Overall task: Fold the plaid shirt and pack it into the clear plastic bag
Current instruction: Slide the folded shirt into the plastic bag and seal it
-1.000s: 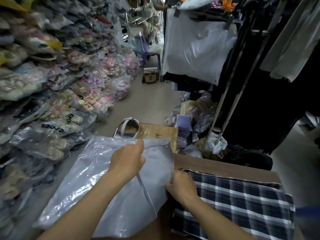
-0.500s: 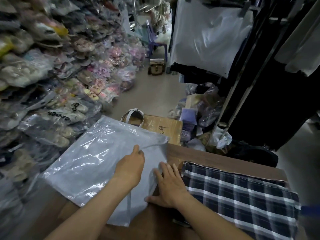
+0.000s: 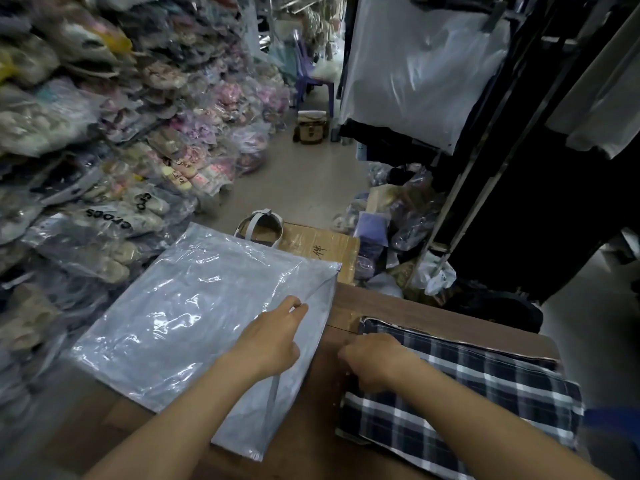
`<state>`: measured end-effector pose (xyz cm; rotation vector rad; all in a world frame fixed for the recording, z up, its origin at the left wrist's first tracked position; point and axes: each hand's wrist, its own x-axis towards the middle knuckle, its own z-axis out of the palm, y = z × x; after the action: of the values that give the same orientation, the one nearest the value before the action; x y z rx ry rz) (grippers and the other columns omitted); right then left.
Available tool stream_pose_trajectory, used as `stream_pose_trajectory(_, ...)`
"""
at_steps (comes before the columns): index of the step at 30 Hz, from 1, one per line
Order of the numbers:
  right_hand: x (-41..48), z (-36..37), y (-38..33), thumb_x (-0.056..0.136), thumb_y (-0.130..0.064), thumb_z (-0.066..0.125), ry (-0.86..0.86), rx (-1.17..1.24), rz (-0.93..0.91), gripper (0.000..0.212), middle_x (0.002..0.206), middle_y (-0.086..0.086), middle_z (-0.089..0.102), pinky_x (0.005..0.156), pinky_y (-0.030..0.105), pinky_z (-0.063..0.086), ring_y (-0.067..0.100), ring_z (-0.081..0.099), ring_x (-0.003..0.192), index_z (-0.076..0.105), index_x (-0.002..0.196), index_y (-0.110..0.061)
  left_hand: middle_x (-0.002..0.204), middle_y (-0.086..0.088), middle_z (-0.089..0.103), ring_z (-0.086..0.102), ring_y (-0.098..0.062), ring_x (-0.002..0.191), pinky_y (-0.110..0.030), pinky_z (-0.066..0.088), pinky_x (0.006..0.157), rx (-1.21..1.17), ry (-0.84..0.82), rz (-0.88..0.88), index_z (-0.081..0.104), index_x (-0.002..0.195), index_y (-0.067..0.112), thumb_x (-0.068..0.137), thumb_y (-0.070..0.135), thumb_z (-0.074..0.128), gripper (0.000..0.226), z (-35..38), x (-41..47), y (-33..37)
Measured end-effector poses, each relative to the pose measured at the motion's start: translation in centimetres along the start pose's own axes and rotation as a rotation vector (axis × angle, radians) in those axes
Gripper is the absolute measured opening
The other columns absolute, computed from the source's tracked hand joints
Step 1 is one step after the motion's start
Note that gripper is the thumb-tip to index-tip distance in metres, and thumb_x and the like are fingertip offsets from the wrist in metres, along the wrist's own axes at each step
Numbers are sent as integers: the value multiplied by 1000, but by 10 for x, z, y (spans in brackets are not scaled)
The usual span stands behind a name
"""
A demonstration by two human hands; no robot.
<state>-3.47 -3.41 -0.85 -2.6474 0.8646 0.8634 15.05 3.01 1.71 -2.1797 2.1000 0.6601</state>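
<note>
The folded plaid shirt [image 3: 467, 393] is lying on the desk [image 3: 433, 313], right of the clear plastic bag [image 3: 194, 313]. The left hand [image 3: 270, 337] is pinching the bag's open edge; the right hand [image 3: 374, 358], nearer, is grasping the shirt's left end.

Dim, soft light; glare on plastic bag [image 3: 194, 306]; warped, blurred edges.

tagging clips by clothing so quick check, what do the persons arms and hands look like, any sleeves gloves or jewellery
Both forearms are bare as far as the frame shows, with no sleeve edge in view. The left hand and the right hand wear no gloves. No watch, bracelet or ring shows on the visible sides of the wrists and fingers. The right hand is slightly blurred, so small details there cannot be told.
</note>
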Motion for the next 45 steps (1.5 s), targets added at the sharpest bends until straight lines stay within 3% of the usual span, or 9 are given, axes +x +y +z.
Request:
stream_pose_trajectory(10,-5,6,1,92,-14,58,144,42,-9,24,127,14,55,71,39,41,36,59,106,61,116,-10,148,9,28,61,-30,85,-43,53,73,-65,-53,32,33,146,17,85,13,57,65,9,5,3)
stream_pose_trajectory(17,-10,-12,-13,84,-16,56,536,227,-225,15,108,5,56,61,34,34,24,51,85,63,97,-14,146,14,28,56,-23,88,-36,48,75,-200,-52,63,26,151,22,83,11,61,78,12,5,4)
stream_pose_trajectory(23,30,7,-22,86,-10,59,502,108,-188,20,105,14,65,58,38,35,35,59,90,65,105,-7,143,17,29,53,-18,91,-27,45,78,-253,-45,112,25,153,25,82,11,58,79,7,2,6)
stream_pose_trajectory(26,44,7,-22,72,0,71,552,152,-106,39,101,21,67,52,36,41,39,66,81,65,110,-1,147,15,26,54,-20,111,-22,42,84,-264,-41,121,22,155,23,79,11,57,85,9,2,8)
stream_pose_trajectory(31,52,3,-23,87,-13,59,398,339,-94,44,129,15,54,63,43,47,39,62,97,48,130,-12,151,11,27,54,-23,120,-22,42,89,-270,-7,64,24,154,17,77,14,59,85,14,10,6)
stream_pose_trajectory(36,14,13,28,84,-26,53,759,515,142,24,108,0,66,85,43,50,22,59,100,67,104,-23,146,13,26,59,-25,96,-35,50,83,-274,-51,61,22,153,20,80,11,55,80,20,13,14)
stream_pose_trajectory(40,-14,42,97,85,-55,55,387,400,498,58,136,-3,48,103,44,37,24,41,126,45,137,-31,135,12,31,56,-17,79,-38,53,73,-302,-56,89,29,147,24,81,3,56,75,25,13,19)
stream_pose_trajectory(43,-21,55,119,80,-73,54,259,609,458,65,128,-3,60,98,41,47,22,54,119,54,130,-31,142,8,28,50,-17,82,-32,47,70,-255,-62,86,21,153,20,81,3,55,81,29,16,23)
stream_pose_trajectory(45,-14,58,116,85,-62,59,276,655,447,52,121,-1,64,92,39,50,22,59,112,60,124,-26,147,7,23,52,-19,87,-34,49,73,-229,-77,76,15,156,16,82,5,56,85,30,17,27)
